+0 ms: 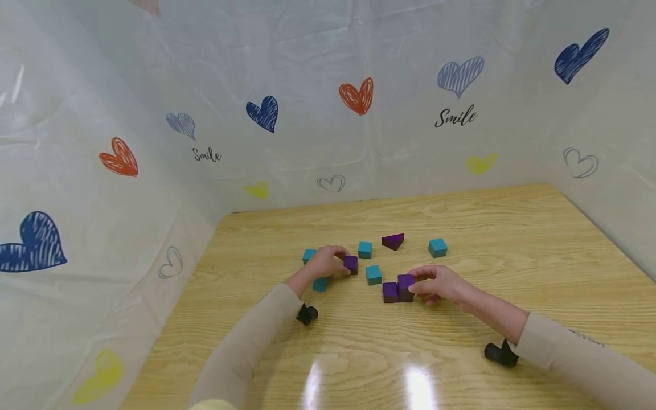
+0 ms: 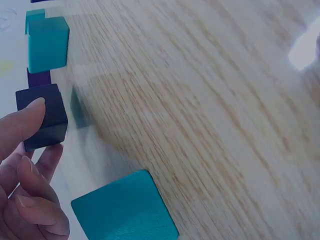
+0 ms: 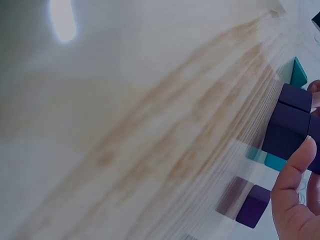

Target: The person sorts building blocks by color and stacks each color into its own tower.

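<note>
My left hand (image 1: 330,262) pinches a small purple cube (image 1: 351,265) between thumb and fingers. In the left wrist view the thumb lies on a face of this dark cube (image 2: 47,112). A teal block (image 1: 320,284) lies below that hand, and a teal cube (image 1: 309,255) is partly hidden behind it. My right hand (image 1: 438,283) grips a purple block (image 1: 406,288), thumb on the near side. Right up against this block, on its left, sits another purple cube (image 1: 390,292). Between the hands stands a teal cube (image 1: 373,275).
Farther back on the wooden table (image 1: 492,228) are a teal cube (image 1: 365,250), a purple triangular block (image 1: 393,241) and a teal cube (image 1: 438,247). A white sheet (image 1: 307,159) printed with hearts encloses the back and sides. Black wrist cameras (image 1: 502,354) hang below both sleeves.
</note>
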`<state>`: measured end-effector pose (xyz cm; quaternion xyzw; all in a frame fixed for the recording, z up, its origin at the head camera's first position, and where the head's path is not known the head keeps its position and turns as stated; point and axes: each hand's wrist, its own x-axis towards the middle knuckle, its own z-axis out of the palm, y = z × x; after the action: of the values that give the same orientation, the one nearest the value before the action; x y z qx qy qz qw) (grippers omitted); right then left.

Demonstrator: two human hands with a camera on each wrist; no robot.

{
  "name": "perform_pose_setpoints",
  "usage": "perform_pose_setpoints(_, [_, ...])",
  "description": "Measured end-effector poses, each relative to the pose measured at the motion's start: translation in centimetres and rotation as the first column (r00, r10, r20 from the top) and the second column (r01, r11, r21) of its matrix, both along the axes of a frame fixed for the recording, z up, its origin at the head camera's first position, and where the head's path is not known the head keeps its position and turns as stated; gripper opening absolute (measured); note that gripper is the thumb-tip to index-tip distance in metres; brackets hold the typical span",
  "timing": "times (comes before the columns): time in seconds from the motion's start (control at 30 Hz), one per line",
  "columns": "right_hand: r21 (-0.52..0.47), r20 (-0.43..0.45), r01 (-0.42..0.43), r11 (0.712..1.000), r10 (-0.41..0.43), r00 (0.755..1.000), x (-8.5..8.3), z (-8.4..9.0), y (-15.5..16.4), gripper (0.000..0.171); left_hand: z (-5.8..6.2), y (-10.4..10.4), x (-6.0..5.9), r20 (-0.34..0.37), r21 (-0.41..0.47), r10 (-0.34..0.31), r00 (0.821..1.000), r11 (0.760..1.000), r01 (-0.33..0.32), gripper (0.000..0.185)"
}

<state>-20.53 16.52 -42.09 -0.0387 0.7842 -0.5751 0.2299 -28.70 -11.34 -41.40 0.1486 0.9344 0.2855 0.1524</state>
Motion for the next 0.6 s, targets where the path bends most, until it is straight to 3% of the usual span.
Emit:
perform_pose_setpoints(0.17, [-0.006,0.002,-0.003,1.0,0.003,1.0,0.0,0.0,0.0,0.058,0.5,0.3,1.0,-0.027,0.05,0.013,1.0,0.999,-0.012,0.031])
perform_pose_setpoints(0.4, [-0.014,0.0,-0.004,1.0,0.004,1.0,0.0,0.0,0.0,0.058,0.1,1.1,2.4,-0.09,0.116,-0.009,0.996,0.993,0.019,0.032])
perform_pose_setpoints(0.6, [-0.019,0.003,-0.005,1.0,0.005,1.0,0.0,-0.1,0.0,0.058,0.4,1.9,3.6,-0.089,0.138,-0.004,0.996,0.99,0.016,0.036])
